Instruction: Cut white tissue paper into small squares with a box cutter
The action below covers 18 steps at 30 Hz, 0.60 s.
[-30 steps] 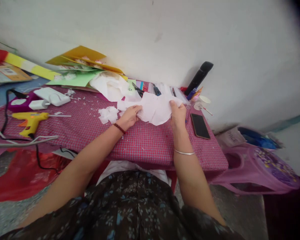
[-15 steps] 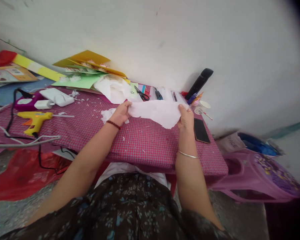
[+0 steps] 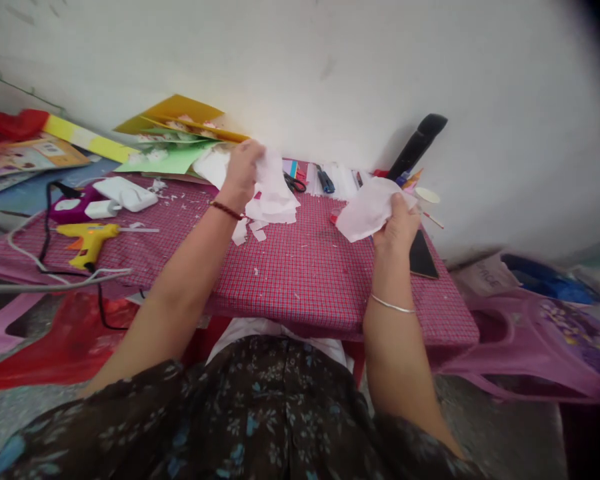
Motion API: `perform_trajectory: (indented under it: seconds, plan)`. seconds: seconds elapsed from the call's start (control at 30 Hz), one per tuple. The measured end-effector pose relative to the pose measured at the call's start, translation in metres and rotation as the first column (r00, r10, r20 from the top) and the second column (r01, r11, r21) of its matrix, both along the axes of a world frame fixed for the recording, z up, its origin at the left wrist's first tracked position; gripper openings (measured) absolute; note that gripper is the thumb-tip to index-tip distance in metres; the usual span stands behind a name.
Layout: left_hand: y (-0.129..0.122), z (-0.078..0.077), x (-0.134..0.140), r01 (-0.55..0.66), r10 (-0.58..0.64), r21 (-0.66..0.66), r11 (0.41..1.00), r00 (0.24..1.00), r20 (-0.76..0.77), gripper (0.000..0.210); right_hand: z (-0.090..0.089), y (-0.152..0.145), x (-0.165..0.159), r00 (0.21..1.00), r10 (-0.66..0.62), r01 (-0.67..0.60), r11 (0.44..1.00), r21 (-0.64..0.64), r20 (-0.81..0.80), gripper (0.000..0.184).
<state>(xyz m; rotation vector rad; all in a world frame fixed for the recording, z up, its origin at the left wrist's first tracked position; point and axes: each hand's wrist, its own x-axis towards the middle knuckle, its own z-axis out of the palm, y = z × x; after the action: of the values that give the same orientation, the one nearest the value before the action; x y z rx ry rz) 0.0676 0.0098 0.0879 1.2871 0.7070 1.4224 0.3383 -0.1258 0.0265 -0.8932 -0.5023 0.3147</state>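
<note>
My left hand point(image 3: 241, 175) is raised over the back of the table, its fingers closed on a piece of thin white paper point(image 3: 271, 177) that hangs down to the right. Below that piece lie torn white paper scraps point(image 3: 257, 231), partly overlapped by it. Toward the table's right side, my right hand point(image 3: 396, 227) pinches a second white paper piece point(image 3: 364, 212) with a ragged edge. A gap separates the two pieces. Behind my left hand, more white paper point(image 3: 213, 165) is partly hidden.
On the checked tablecloth point(image 3: 300, 287) lie a yellow glue gun point(image 3: 90, 240) with cords, a white charger point(image 3: 130, 195), scissors point(image 3: 295, 183) and a blue-black cutter point(image 3: 325, 180). A dark phone point(image 3: 423, 257) is partly behind my right hand. Coloured card folders point(image 3: 175, 157) lean at the back left.
The single white paper sheet stretched between my hands is now in two pieces, one in each hand. My left hand has risen toward the back; my right has shifted rightward.
</note>
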Motion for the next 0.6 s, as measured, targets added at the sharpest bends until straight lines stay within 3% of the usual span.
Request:
perform_trajectory:
  seconds: [0.1,0.13,0.2,0.27,0.33,0.4,0.5,0.6]
  plan:
    - [-0.008,0.0,0.04,0.088,-0.086,0.008,0.996,0.987,-0.135,0.032,0.009,-0.004,-0.008,0.999,-0.015,0.014,1.0,0.019,0.049,0.014]
    - [-0.012,-0.002,0.052,0.14,-0.126,0.039,0.989,0.958,-0.257,0.033,0.013,-0.006,-0.012,0.996,-0.02,0.019,1.0,0.013,0.087,0.014]
    - [-0.018,-0.008,0.069,0.281,-0.238,0.023,0.959,0.848,-0.473,0.033,0.02,-0.015,-0.021,0.979,-0.026,0.03,0.999,-0.019,0.204,0.016]
    - [-0.023,-0.013,0.078,0.387,-0.347,-0.057,0.92,0.738,-0.579,0.025,0.028,-0.026,-0.032,0.94,0.015,0.016,0.996,-0.088,0.341,0.017]
    - [-0.026,-0.015,0.077,0.424,-0.417,-0.129,0.896,0.706,-0.572,0.015,0.037,-0.039,-0.043,0.874,0.097,-0.012,0.984,-0.177,0.476,0.016]
    - [-0.031,-0.013,0.069,0.436,-0.457,-0.171,0.883,0.723,-0.518,0.007,0.045,-0.047,-0.052,0.802,0.188,-0.03,0.961,-0.276,0.568,0.014]
    - [-0.042,0.003,0.052,0.474,-0.515,-0.204,0.857,0.764,-0.388,0.048,0.057,-0.049,-0.062,0.698,0.402,-0.134,0.886,-0.444,0.593,0.01]
    - [-0.053,0.029,0.038,0.521,-0.562,-0.237,0.82,0.813,-0.156,0.056,0.069,-0.039,-0.067,0.604,0.624,-0.292,0.752,-0.591,0.495,0.011]
